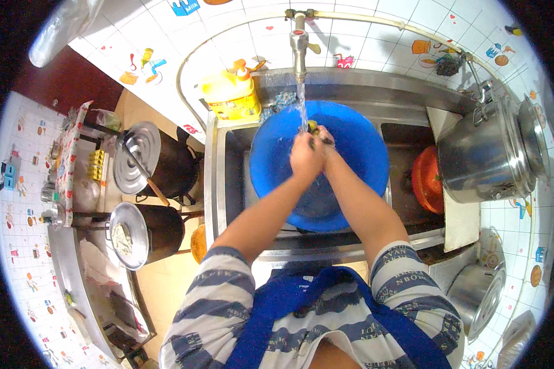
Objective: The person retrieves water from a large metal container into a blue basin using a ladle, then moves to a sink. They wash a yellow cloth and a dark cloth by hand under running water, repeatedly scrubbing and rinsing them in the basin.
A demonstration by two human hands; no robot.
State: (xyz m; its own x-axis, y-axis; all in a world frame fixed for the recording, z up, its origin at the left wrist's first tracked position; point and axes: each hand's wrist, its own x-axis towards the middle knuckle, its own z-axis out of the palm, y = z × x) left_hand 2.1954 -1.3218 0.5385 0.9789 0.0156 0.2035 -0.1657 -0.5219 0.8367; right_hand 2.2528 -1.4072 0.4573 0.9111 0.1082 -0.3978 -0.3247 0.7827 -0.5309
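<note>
My left hand (306, 156) and my right hand (325, 137) are pressed together under the tap, over a large blue plastic basin (270, 193). Between them is a small yellow-green thing (312, 125) with dark parts, mostly hidden by the fingers. I cannot tell what it is. From the metal tap (299, 46) a stream of water (302, 104) falls onto the hands and the thing. The basin sits in a stainless steel sink (214, 184), and some water seems to lie at its bottom.
A yellow pump jug (231, 99) stands at the sink's back left corner. On the right are a red plastic basin (427, 180) and a tall steel pot (475, 152). Two dark pots with metal lids (136, 159) stand left, one with a wooden-handled utensil (150, 180) across it.
</note>
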